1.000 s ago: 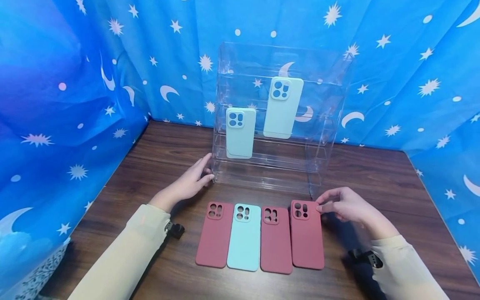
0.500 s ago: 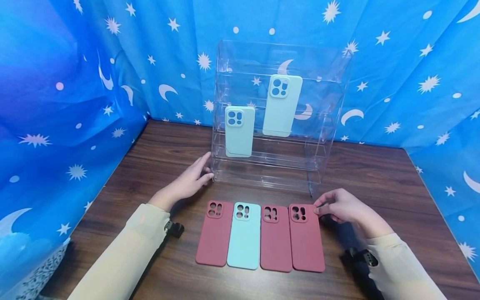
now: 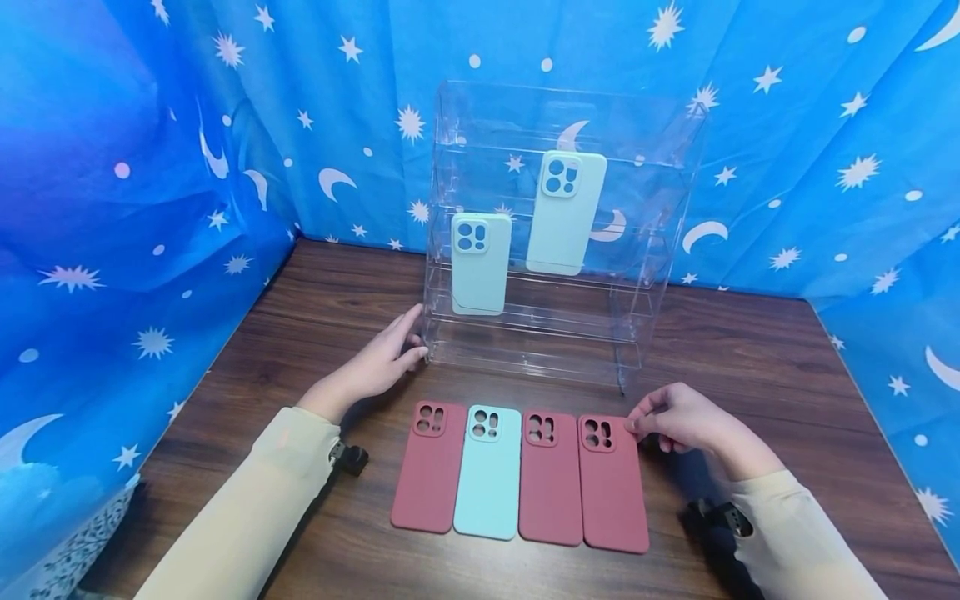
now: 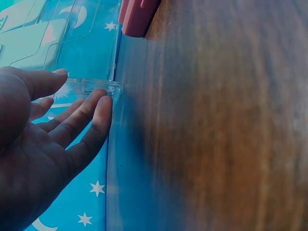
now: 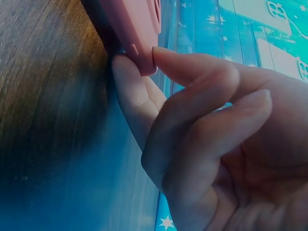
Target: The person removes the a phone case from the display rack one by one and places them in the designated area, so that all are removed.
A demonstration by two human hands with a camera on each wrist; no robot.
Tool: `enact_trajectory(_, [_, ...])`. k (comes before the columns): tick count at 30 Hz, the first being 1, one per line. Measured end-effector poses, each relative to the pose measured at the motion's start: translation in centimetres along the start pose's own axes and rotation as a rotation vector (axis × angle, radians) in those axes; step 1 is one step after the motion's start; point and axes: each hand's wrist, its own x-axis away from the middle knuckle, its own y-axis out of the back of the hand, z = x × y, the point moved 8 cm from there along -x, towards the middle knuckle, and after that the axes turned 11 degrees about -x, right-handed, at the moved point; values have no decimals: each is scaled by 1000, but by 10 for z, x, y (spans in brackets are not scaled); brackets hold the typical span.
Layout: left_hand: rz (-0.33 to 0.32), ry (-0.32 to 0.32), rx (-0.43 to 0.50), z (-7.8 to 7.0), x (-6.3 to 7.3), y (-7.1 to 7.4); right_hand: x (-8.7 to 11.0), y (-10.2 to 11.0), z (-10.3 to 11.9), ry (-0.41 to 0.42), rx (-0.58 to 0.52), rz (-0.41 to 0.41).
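Between the thumb and index finger of my right hand (image 3: 678,417) is the upper right corner of a dark red phone case (image 3: 613,492); the right wrist view shows the pinch on this case (image 5: 139,43) closely. It forms the right end of a row with another red case (image 3: 551,492), a mint case (image 3: 487,483) and a third red case (image 3: 429,479). My left hand (image 3: 378,358) touches the lower left side of a clear acrylic display stand (image 3: 525,362), fingers extended, as the left wrist view also shows at the stand's corner (image 4: 113,89).
Two pale mint phone cases lean on the stand, one at lower left (image 3: 480,275) and one higher up (image 3: 566,225). Blue curtains (image 3: 360,100) with stars and moons enclose the dark wooden table (image 3: 735,350) at the back and sides.
The rightmost red case has slid toward the front of the table, and its left edge lines up beside its neighbour. My right hand moved with it; my left hand stayed at the stand.
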Motion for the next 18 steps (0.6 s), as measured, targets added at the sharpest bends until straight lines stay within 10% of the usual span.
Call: enact_trajectory(18, [8,8,3,-2,0,0,7,8,8,-8,88,-58])
